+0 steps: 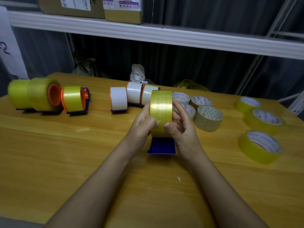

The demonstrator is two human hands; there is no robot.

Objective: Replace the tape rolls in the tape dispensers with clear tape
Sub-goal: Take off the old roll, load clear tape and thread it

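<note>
A clear tape roll (161,112) is held upright at the middle of the surface (65,145), seated on a blue dispenser (162,146). The left hand (144,120) is curled against the roll's left side, and the right hand (180,125) is closed round its right side, thumb on the face. The roll is best pressed squarely onto the hub, with the free end then drawn toward the cutter. Three dispensers with white rolls (118,100) are still to be changed. Printing on the spare rolls (259,145) and the shelf boxes (123,9) is too blurred to be read.
</note>
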